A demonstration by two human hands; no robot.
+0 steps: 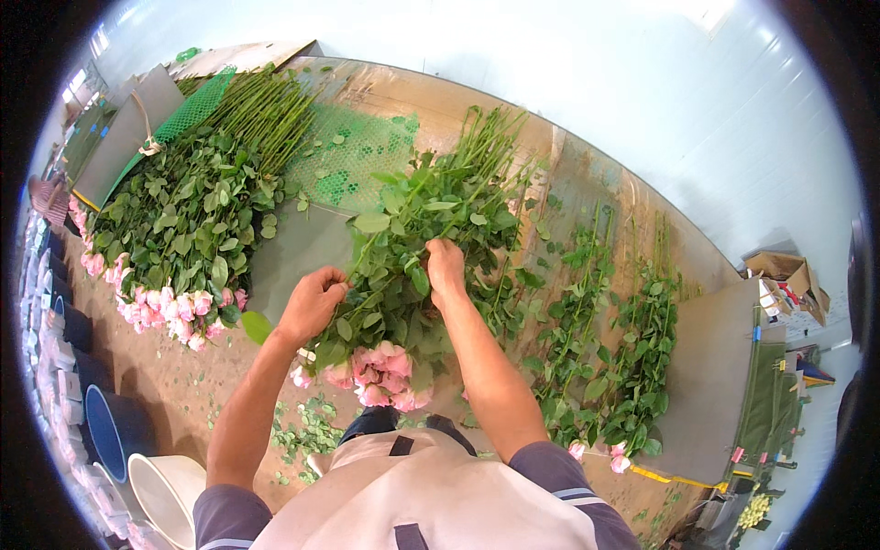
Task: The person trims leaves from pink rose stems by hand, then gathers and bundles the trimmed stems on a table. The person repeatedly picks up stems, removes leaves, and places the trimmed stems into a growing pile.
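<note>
In front of me lies a pile of pink roses, with leafy stems (474, 206) towards the far side and blooms (385, 371) at the near edge. My left hand (315, 302) is on the pile's left side, thumb and fingers pinched around a rose stem (368, 249) that slants up to the right. Among the leaves near the middle is my right hand (447, 271), its fingers curled. Foliage partly hides those fingertips, so their hold is unclear. A single leaf (257, 327) stands out just left of my left wrist.
A larger heap of roses (192, 199) lies left on the table (302, 240), beside green plastic mesh (357, 151). Smaller rose bundles (643, 350) are to the right. Buckets (165, 491) stand lower left; fallen leaves (306, 430) litter the floor. Another person (51, 199) is far left.
</note>
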